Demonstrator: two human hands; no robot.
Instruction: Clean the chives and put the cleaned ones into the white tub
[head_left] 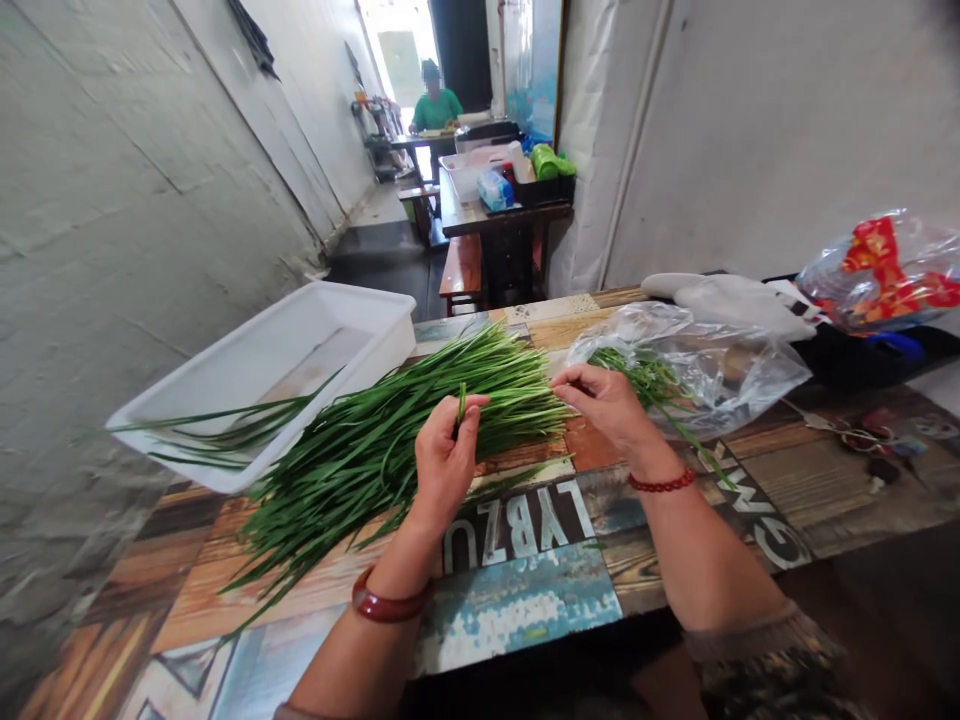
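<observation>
The left hand's [448,455] grip is snug round a few garlic chives [462,393]; the right hand's [609,408] fingertips nearly meet beside the chive pile's [352,440] stem ends, their hold unclear. The pile lies on the table [517,605], right of the white tub [375,312]. A light pinch should spare the stems.

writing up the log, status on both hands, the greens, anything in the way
Left hand pinching green stalks. Right hand at pale ends of leaf pile, grip unclear. Pile beside white tub. Plastic bag close to right hand.

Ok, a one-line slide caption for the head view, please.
Left hand pinching green stalks, right hand beside a leafy pile, with a white tub and plastic bag alongside.
</observation>
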